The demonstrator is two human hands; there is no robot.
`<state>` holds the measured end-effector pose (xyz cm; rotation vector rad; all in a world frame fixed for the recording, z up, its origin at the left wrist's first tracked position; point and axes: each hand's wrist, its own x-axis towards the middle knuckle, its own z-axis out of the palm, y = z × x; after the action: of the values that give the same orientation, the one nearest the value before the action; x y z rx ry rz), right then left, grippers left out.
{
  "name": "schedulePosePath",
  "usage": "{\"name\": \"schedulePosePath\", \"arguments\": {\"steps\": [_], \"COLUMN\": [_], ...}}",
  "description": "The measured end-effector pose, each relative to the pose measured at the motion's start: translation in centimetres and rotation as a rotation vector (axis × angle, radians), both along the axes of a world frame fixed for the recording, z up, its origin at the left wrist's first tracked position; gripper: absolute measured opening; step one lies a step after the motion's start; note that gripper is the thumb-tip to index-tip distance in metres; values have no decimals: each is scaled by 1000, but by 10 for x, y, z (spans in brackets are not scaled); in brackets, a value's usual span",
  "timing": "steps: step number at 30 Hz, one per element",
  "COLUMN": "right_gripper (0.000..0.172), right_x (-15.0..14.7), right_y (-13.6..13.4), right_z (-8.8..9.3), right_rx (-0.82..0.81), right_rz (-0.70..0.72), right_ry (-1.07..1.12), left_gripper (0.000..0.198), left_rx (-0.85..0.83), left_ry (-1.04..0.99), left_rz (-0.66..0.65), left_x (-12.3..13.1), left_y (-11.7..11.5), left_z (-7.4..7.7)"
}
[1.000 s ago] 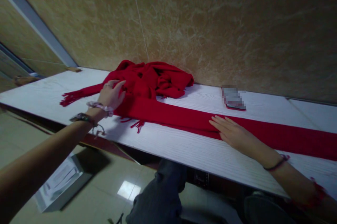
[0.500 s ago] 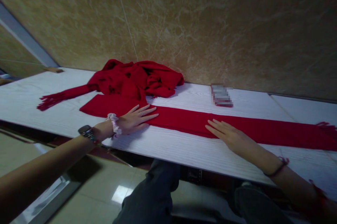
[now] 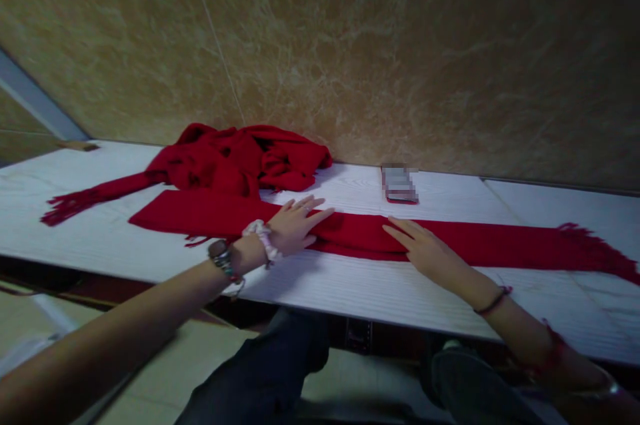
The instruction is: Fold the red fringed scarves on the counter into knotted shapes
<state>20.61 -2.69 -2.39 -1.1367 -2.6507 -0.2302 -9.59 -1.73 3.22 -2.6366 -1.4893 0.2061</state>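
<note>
A red scarf (image 3: 480, 244), laid out as a long flat strip, runs across the white table with its fringe at the right end. My left hand (image 3: 296, 225) rests on the strip near its middle, palm down and fingers spread. On the same strip, a little to the right, lies my right hand (image 3: 424, 248), its fingers stretched out and touching the cloth. Between the two hands the fabric shows a slight fold. Behind the strip, to the left, sits a rumpled heap of red fringed cloth (image 3: 220, 158).
Against the tiled wall (image 3: 320, 52) stands the long white table (image 3: 310, 288). A small blurred-out rectangular item (image 3: 399, 184) with a red edge lies behind the strip. Near the far left corner is a small brown piece (image 3: 77, 145). My legs (image 3: 270, 365) are under the front edge.
My left hand has slid right along the strip, closer to my right hand. A bit of fringe now shows under the strip's left part. The view has shifted slightly.
</note>
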Motion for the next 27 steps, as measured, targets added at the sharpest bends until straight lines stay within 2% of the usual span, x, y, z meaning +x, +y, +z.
{"name": "schedulePosePath", "arguments": {"steps": [3, 5, 10, 15, 17, 22, 27], "right_gripper": [61, 61, 58, 60, 61, 65, 59], "right_x": [0, 3, 10, 18, 29, 68, 103], "right_y": [2, 1, -9, -12, -9, -5, -9], "right_z": [1, 5, 18, 5, 0, 3, 0], "right_rx": [-16, 6, 183, 53, 2, -100, -83], "right_rz": [-6, -3, 0, 15, -54, -350, -421], "right_ry": [-19, -48, -29, -93, -82, -55, -120], "left_gripper": [71, 69, 64, 61, 62, 68, 60], "left_rx": [-131, -189, -129, -68, -88, -122, -112], "left_ry": [-83, -104, -133, -118, -116, -156, -105], "left_rz": [-70, -73, 38, 86, 78, 74, 99], "left_x": [45, 56, 52, 52, 52, 45, 38], "left_y": [8, 11, 9, 6, 6, 7, 6], "left_z": [-12, -21, -30, -29, -27, -28, -30]}}
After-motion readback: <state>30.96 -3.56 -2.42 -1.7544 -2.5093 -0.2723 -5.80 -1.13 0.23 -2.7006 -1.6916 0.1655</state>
